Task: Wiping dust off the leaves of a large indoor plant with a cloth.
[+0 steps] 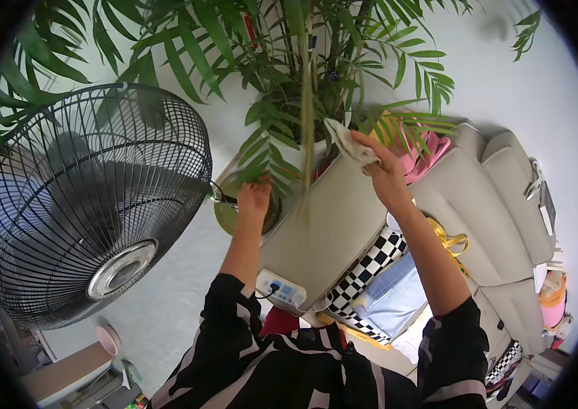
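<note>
My left hand (255, 198) is turned palm up at the lower tip of a drooping palm frond (267, 148), its fingers curled against the green leaflets, which partly cover the fingertips. A crumpled off-white cloth (353, 145) is pinched in my right hand (390, 176), raised to the right of the plant's stems. The potted palm (314, 66) spreads over the top of the view. Its white pot (294, 153) is largely hidden behind leaves. A blurred yellowish stalk or strip (308, 102) hangs upright between my hands.
A black floor fan (100, 204) with a wire cage stands close on my left. To the right is a beige sofa (465, 209) with a checkered cushion (365, 271), blue folded fabric (394, 289) and a pink bag (424, 148). A power strip (280, 287) with plugs rests on the sofa's near edge.
</note>
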Action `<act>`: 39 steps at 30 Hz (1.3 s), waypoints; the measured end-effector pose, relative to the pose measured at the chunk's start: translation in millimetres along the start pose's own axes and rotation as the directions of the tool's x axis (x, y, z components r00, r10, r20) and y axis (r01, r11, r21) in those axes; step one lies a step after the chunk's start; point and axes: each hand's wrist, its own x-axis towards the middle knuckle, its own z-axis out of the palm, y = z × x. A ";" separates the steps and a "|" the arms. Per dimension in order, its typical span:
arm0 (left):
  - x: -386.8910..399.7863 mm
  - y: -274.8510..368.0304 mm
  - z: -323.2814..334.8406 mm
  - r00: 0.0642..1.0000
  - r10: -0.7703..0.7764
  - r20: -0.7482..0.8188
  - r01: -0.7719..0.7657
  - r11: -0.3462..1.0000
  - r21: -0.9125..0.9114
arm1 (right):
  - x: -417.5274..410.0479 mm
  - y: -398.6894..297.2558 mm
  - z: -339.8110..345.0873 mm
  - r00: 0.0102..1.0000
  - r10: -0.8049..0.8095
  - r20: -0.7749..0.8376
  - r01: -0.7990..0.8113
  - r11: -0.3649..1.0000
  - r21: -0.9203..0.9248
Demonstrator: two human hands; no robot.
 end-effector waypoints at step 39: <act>12.3 21.2 163.0 0.941 -0.233 0.245 0.267 0.957 -0.115 | 25.7 120.0 30.7 0.974 -0.131 0.184 0.184 0.935 -0.305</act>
